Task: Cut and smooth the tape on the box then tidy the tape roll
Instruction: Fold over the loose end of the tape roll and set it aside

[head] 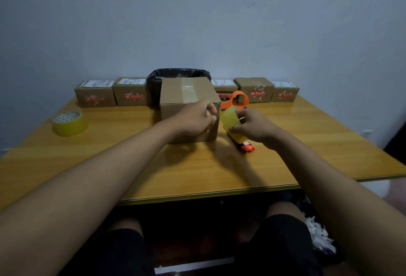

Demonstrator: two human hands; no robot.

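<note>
A brown cardboard box (pixel 186 97) stands mid-table with a strip of clear tape running over its top. My left hand (pixel 195 119) rests against the box's near right corner, fingers curled on the tape there. Just right of the box lies an orange tape dispenser (pixel 238 100), its handle end (pixel 248 148) pointing toward me. My right hand (pixel 254 126) pinches a stretch of yellowish tape (pixel 230 122) that spans from the dispenser toward the box corner. A separate yellow tape roll (pixel 69 123) lies flat at the table's left.
Several small labelled cardboard boxes (pixel 95 94) line the far edge of the wooden table (pixel 153 165) against the wall. A bin with a black liner (pixel 178 74) stands behind the box. My knees show under the near edge.
</note>
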